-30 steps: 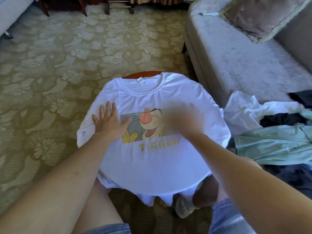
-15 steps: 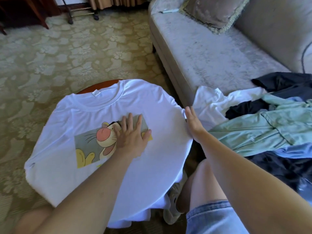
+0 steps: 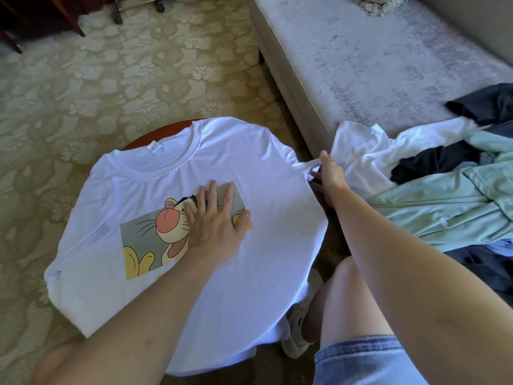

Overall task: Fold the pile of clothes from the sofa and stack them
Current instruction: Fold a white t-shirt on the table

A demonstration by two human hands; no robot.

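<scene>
A white T-shirt (image 3: 249, 151) with a cartoon tiger print lies face up, spread over a small round wooden table (image 3: 155, 133). My left hand (image 3: 215, 220) presses flat on the print, fingers straight. At the shirt's right edge my right hand (image 3: 327, 176) pinches the right sleeve, lifting it slightly off the table's side. On the grey sofa (image 3: 374, 65) to the right sits the pile of unfolded clothes (image 3: 444, 190): a white garment, dark ones and a mint-green one.
Patterned beige carpet (image 3: 111, 79) surrounds the table. Dark furniture legs (image 3: 69, 18) stand at the far left. A cushion edge (image 3: 377, 6) shows at the sofa's top. My bare knees and denim shorts (image 3: 361, 359) are just below the table.
My left hand slid from the shirt's left side to the print's centre. My right hand swept to the right edge and took hold of the sleeve. The view shifted right.
</scene>
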